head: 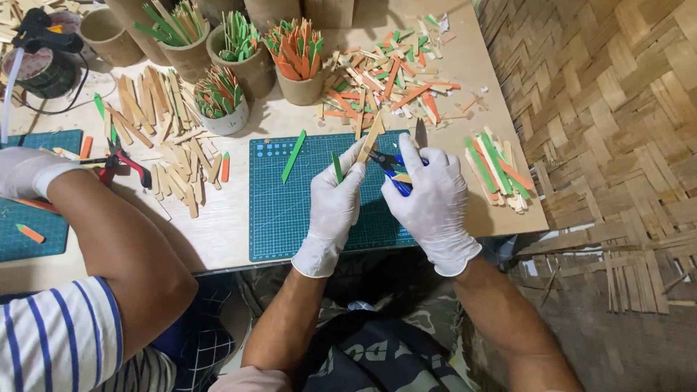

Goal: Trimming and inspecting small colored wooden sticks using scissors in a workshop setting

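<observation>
My left hand (335, 205), in a white glove, pinches a plain wooden stick (370, 138) that points up and away over the green cutting mat (279, 225). A short green stick (337, 166) shows beside my left fingers. My right hand (433, 199), also gloved, grips blue-handled cutters (393, 168) whose jaws touch the wooden stick near its lower end.
A loose green stick (294, 155) lies on the mat. Cardboard cups (300, 72) of green and orange sticks stand at the back, beside piles of cut pieces (388, 80) and sorted sticks (498, 170). A co-worker's gloved hand (27, 171) with red cutters (123, 161) works at left.
</observation>
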